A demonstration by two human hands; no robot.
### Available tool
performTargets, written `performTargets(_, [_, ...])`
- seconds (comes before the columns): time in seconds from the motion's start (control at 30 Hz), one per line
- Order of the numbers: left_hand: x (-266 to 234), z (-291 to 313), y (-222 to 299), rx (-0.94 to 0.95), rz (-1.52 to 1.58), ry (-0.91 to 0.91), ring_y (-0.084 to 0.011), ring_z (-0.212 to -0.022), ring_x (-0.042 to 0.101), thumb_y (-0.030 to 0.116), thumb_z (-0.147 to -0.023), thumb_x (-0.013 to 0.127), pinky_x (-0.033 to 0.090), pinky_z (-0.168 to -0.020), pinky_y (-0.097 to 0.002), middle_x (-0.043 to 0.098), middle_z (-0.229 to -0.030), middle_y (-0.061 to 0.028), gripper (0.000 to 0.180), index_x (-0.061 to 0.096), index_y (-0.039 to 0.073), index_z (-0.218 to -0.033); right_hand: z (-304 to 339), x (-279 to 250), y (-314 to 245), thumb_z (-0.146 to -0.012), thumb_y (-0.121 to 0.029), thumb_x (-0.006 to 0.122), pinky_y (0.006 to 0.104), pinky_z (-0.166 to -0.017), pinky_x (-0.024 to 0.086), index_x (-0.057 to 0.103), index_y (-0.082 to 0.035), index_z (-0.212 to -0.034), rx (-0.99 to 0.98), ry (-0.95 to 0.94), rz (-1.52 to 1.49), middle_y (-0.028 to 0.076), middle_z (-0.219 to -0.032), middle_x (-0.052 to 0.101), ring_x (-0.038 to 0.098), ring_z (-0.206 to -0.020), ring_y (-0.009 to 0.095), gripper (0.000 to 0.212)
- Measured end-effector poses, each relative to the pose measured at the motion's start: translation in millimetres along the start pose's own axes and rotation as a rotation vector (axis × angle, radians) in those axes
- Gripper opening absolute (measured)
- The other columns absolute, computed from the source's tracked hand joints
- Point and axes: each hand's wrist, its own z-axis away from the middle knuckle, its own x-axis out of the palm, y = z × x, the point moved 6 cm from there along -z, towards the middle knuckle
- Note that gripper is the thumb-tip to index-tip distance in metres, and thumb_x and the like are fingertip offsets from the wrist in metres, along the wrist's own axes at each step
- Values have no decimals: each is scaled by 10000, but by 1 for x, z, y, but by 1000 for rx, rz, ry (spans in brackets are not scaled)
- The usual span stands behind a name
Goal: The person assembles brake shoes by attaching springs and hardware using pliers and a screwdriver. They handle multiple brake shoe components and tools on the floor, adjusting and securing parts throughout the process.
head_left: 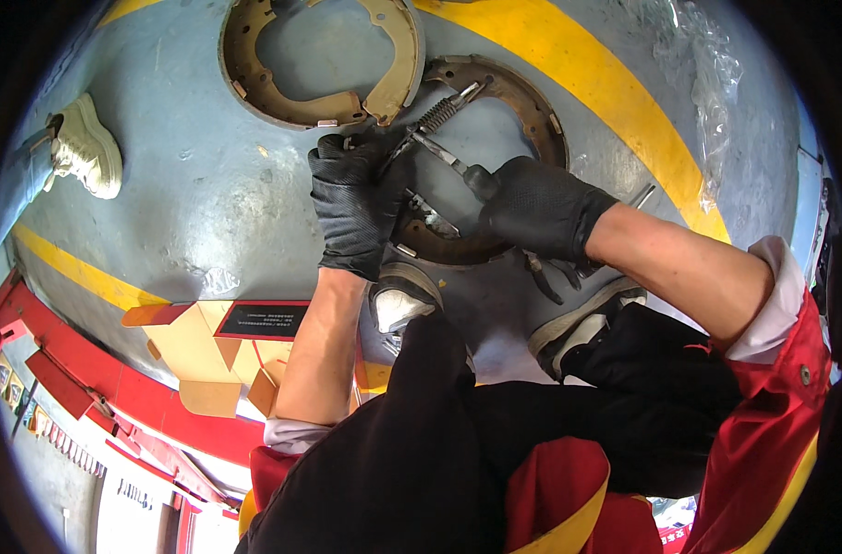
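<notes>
Both my hands wear black gloves. My left hand (354,198) is closed at the near end of a metal brake strut with a coil spring (442,113); its fingers hide what lies inside the grip. My right hand (545,205) is closed on a slim metal bar (439,151), whose far end meets the strut beside the left hand. Beneath the hands lies a worn, brownish curved brake shoe (536,115) on the floor. Small metal linkage parts (430,214) show between my hands. Pliers with dark handles (543,277) lie under my right wrist.
A pair of tan curved brake shoes (393,65) forms a ring at the top. An opened cardboard box (204,346) stands by my left forearm. Clear plastic wrap (712,83) lies at the right. Another person's shoe (88,148) is at far left. Yellow stripes (569,55) cross the grey floor.
</notes>
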Motion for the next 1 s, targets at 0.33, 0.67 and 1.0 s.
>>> performTargets(0.33, [-2,1,2,7,10,11,-348,-1054,616,217,-803,831,503,-942,-457,702,-1082,-147,348,828,169,-1148,-1,-5,-10,-871,-177,679,450,-800,593,753,58,-1069,-154,-110,94,248,-934,724,753,-911,375,316])
performTargets(0.67, [0,0,2,6,16,3,-349,-1064,611,225,-792,836,501,-943,-452,703,-1086,-149,355,827,150,-1138,3,-2,-7,-873,-222,682,455,-788,588,741,61,-1066,-99,47,0,276,-962,715,750,-901,381,347])
performTargets(1.0, [-2,-2,6,25,-12,-5,-344,-1025,636,209,-796,823,515,-925,-450,709,-1105,-145,356,827,146,-1147,14,27,6,-967,-163,590,491,-723,555,705,27,-1090,144,356,-309,280,-875,691,719,-832,418,254])
